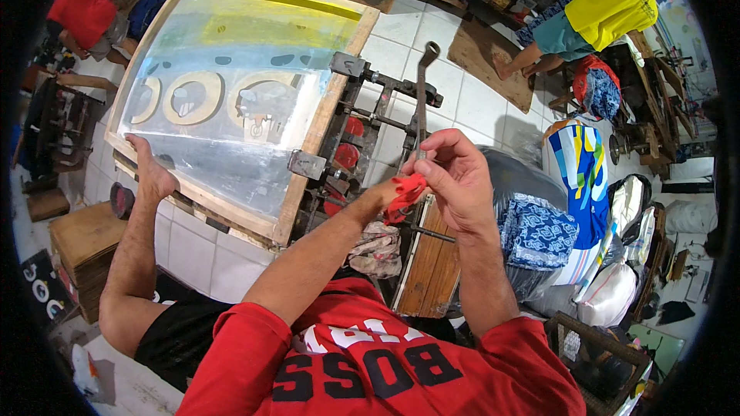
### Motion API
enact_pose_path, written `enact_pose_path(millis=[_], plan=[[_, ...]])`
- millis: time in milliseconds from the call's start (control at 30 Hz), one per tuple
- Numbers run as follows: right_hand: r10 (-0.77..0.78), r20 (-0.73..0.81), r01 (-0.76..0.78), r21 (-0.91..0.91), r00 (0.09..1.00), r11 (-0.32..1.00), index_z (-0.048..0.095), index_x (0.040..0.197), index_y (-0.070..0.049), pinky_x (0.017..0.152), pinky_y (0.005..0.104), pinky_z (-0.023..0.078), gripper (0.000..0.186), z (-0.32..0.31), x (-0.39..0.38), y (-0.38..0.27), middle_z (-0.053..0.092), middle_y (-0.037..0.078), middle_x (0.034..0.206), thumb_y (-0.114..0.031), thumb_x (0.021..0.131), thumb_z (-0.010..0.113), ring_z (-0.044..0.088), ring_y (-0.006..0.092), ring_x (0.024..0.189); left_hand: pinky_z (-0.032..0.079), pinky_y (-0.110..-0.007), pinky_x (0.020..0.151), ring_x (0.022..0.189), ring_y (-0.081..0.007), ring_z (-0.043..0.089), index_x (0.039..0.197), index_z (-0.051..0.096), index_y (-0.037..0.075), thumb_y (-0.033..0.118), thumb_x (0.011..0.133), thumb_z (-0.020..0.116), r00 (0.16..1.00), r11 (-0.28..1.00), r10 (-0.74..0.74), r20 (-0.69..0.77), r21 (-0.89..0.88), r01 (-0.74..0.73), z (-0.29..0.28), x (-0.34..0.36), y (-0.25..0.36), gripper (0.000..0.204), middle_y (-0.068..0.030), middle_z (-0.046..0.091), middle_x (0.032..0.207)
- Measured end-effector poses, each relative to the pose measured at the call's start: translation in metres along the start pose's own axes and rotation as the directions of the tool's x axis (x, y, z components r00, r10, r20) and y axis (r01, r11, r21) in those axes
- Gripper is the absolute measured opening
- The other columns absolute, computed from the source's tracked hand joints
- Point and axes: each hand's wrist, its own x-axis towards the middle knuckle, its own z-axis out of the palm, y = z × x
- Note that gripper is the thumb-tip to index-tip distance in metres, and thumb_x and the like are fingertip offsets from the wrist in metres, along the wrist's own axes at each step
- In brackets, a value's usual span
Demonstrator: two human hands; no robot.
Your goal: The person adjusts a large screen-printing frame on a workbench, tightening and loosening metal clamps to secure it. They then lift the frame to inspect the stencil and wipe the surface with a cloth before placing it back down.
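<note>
In front of my chest, my right hand (460, 185) has its thumb and fingers closed at the lower end of a ring spanner (422, 96). The spanner's cranked ring end points up and away from me. Just left of it, my left hand (388, 192) meets the right, with a red cloth (408, 189) bunched at its fingers, which are mostly hidden. Beyond the hands lies a metal clamp frame with rods (393, 119). Its clamp blocks (307, 164) grip the edge of a large wooden-framed printing screen (314, 125) with ring shapes on its mesh.
My bare left foot (150, 173) rests at the screen's near-left corner. To the right lie a folded blue patterned cloth (539, 231) and stuffed bags (613, 293). Stacked boards (89, 243) stand left. A person in yellow (613, 4) and another in red (89, 11) are farther off.
</note>
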Motion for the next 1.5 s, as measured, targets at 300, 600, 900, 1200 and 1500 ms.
enact_pose_path(millis=[300, 600, 900, 1200, 1500], plan=[[-0.014, -0.211, 0.006, -0.037, 0.977, 0.999, 0.059, 0.115, 0.000, 0.073, 0.0290, 0.061, 0.021, -0.024, 0.003, 0.005, 0.058, 0.003, 0.090, 0.002, 0.095, 0.062, 0.068, 0.0149, 0.086, 0.051, -0.031, 0.090, 0.112, -0.0173, 0.065, 0.139, 0.054, 0.003, 0.043, 0.104, 0.052, 0.779, 0.932, -0.350, -0.520, -0.112, 0.344, -0.115, -0.107, -0.015, 0.054, -0.0100, 0.066, 0.128], [0.518, -0.254, -0.539, -0.016, 0.817, 0.842, 0.066, 0.109, -0.002, 0.049, 0.0321, 0.053, 0.028, -0.055, 0.020, 0.074, 0.063, 0.007, 0.070, -0.025, 0.103, 0.051, 0.065, 0.0182, 0.062, 0.054, -0.034, 0.082, 0.102, -0.0224, 0.068, 0.135, 0.055, 0.000, 0.038, 0.103, 0.054, 0.351, 0.961, -0.243, -0.904, -0.177, 0.211, -0.145, -0.242, 0.010, 0.049, -0.0147, 0.067, 0.120], [0.539, -0.365, -0.533, 0.127, 0.759, 0.837, 0.046, 0.138, 0.005, 0.084, 0.0385, 0.057, 0.054, -0.084, 0.025, 0.154, 0.055, 0.020, 0.134, -0.028, 0.099, 0.062, 0.067, 0.0354, 0.108, 0.051, -0.032, 0.082, 0.106, -0.0198, 0.062, 0.131, 0.057, -0.001, 0.031, 0.101, 0.060, 0.090, 0.951, -0.177, -0.980, -0.147, 0.274, -0.176, -0.277, -0.033, 0.044, -0.0120, 0.063, 0.121], [0.334, -0.439, -0.390, -0.041, 0.834, 0.920, 0.051, 0.139, 0.005, 0.094, 0.0338, 0.052, 0.051, -0.112, -0.005, 0.122, 0.061, 0.015, 0.131, -0.022, 0.099, 0.064, 0.062, 0.0246, 0.120, 0.033, -0.046, 0.114, 0.138, -0.0424, 0.038, 0.139, 0.048, -0.010, 0.031, 0.094, 0.062, 0.197, 0.621, 0.051, -0.979, 0.185, 0.762, -0.207, -0.326, -0.089, 0.062, -0.0274, 0.044, 0.146], [0.346, -0.322, -0.411, -0.161, 0.881, 0.897, 0.063, 0.127, -0.001, 0.081, 0.0285, 0.053, 0.034, -0.100, 0.002, 0.141, 0.068, 0.009, 0.116, -0.022, 0.101, 0.059, 0.068, 0.0173, 0.099, 0.034, -0.054, 0.114, 0.149, -0.0489, 0.017, 0.147, 0.038, -0.008, 0.040, 0.085, 0.073, 0.314, 0.142, 0.047, -0.948, 0.317, 0.938, -0.192, -0.314, -0.063, 0.086, -0.0287, 0.021, 0.161]])
